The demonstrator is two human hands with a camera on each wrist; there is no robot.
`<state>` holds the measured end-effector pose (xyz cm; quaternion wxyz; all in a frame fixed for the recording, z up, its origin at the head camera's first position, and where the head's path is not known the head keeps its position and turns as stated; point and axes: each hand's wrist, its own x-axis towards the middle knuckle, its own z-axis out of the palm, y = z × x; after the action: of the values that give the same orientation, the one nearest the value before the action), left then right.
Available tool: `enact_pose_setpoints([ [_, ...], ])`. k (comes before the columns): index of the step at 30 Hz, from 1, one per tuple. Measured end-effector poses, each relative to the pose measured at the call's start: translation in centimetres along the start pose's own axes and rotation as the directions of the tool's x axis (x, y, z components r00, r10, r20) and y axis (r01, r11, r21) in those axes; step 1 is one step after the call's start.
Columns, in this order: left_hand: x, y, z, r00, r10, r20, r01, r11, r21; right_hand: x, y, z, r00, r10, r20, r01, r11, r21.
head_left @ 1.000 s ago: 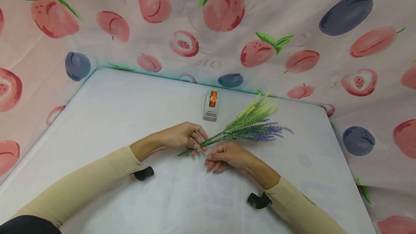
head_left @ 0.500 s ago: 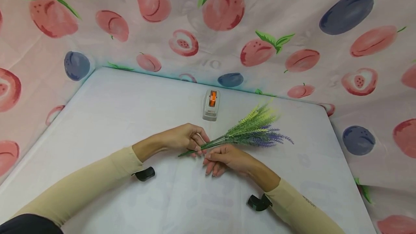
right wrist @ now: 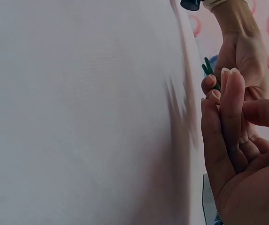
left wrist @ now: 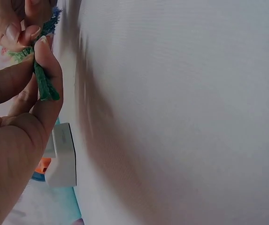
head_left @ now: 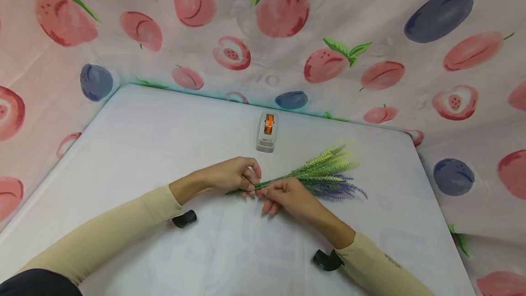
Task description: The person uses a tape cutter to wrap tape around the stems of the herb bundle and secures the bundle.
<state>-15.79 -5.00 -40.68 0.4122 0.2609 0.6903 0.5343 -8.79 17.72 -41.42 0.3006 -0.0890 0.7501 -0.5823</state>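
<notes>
My left hand (head_left: pixel 230 175) pinches the green stems of a bunch of artificial lavender (head_left: pixel 328 170) near their lower ends. The yellow-green and purple flower heads spread out to the right. In the left wrist view the stem ends (left wrist: pixel 45 86) poke out between thumb and fingers. My right hand (head_left: pixel 293 200) is right beside it, thumb tip and fingertips brought together at the stems and overlapping the bunch in the head view. In the right wrist view its fingers (right wrist: pixel 233 98) cover part of the left hand; I cannot tell what they pinch.
A grey tape dispenser (head_left: pixel 266 134) with an orange core stands on the white table (head_left: pixel 164 122), beyond the hands. Fruit-patterned cloth (head_left: pixel 271 58) hangs along the back and sides. A black wrist camera (head_left: pixel 327 260) sits under the right sleeve, another (head_left: pixel 184 219) under the left.
The flower heads have swung down toward the near side, so the bunch lies flatter across the view. My right hand has come up to the stems; the left keeps its grip.
</notes>
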Motion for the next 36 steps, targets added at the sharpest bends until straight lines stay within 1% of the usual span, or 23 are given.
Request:
enact_pose_setpoints([
  [4, -0.1, 0.1, 0.0, 1.000, -0.015, -0.005, 0.015, 1.000, -0.024, -0.1, -0.3, -0.2, 1.000, 0.011, -0.006, -0.011, 1.000, 0.000],
  [8, -0.1, 0.1, 0.1, 1.000, -0.016, -0.010, 0.016, 0.999, -0.032, -0.2, -0.8, -0.5, 1.000, 0.013, -0.022, -0.013, 0.999, -0.033],
  [12, -0.1, 0.1, 0.1, 1.000, -0.021, -0.014, 0.020, 0.999, -0.043, -0.4, -1.4, -0.7, 0.998, -0.008, -0.058, 0.004, 0.997, -0.074],
  [14, 0.0, 0.1, 0.0, 1.000, -0.021, -0.014, 0.021, 0.999, -0.046, -0.5, -1.8, -0.8, 0.996, -0.031, -0.087, 0.019, 0.991, -0.132],
  [16, 0.0, 0.1, 0.0, 1.000, -0.019, -0.012, 0.019, 0.999, -0.049, -0.6, -2.1, -0.9, 0.990, -0.088, -0.109, 0.062, 0.972, -0.225],
  [17, 0.0, 0.1, 0.0, 1.000, -0.016, -0.009, 0.016, 0.999, -0.051, -0.6, -2.2, -0.9, 0.984, -0.131, -0.119, 0.092, 0.953, -0.289],
  [18, 0.0, 0.0, -0.1, 1.000, -0.011, -0.006, 0.010, 0.999, -0.052, -0.6, -2.3, -0.9, 0.976, -0.177, -0.130, 0.121, 0.926, -0.357],
  [19, 0.0, 0.0, -0.1, 1.000, -0.005, -0.002, 0.005, 0.999, -0.053, -0.6, -2.4, -1.0, 0.962, -0.235, -0.137, 0.155, 0.888, -0.432],
  [21, 0.1, 0.0, -0.1, 1.000, 0.003, 0.005, -0.003, 0.998, -0.061, -0.5, -2.5, -1.1, 0.926, -0.354, -0.131, 0.225, 0.796, -0.561],
  [23, 0.1, 0.0, -0.1, 1.000, 0.011, 0.010, -0.010, 0.998, -0.069, -0.5, -2.6, -1.1, 0.887, -0.449, -0.110, 0.263, 0.686, -0.679],
  [25, 0.1, 0.1, -0.1, 1.000, 0.012, 0.009, -0.011, 0.997, -0.077, -0.4, -2.5, -1.1, 0.855, -0.513, -0.080, 0.278, 0.582, -0.764],
  [26, 0.1, 0.1, -0.1, 1.000, 0.011, 0.007, -0.010, 0.997, -0.081, -0.3, -2.5, -1.0, 0.844, -0.532, -0.064, 0.280, 0.541, -0.793],
  [27, 0.1, 0.0, -0.1, 1.000, 0.009, 0.005, -0.009, 0.996, -0.084, -0.3, -2.5, -1.0, 0.838, -0.543, -0.053, 0.276, 0.506, -0.817],
  [28, 0.1, 0.0, 0.0, 1.000, 0.013, 0.003, -0.013, 0.996, -0.085, -0.2, -2.4, -0.9, 0.832, -0.553, -0.046, 0.270, 0.476, -0.837],
  [29, 0.1, 0.1, 0.0, 1.000, 0.014, 0.002, -0.014, 0.996, -0.087, -0.1, -2.4, -0.8, 0.828, -0.559, -0.042, 0.265, 0.456, -0.850],
  [36, 0.0, 0.1, 0.0, 0.999, 0.047, 0.011, -0.046, 0.996, -0.077, 0.1, -2.4, -0.7, 0.810, -0.585, -0.038, 0.208, 0.348, -0.914],
])
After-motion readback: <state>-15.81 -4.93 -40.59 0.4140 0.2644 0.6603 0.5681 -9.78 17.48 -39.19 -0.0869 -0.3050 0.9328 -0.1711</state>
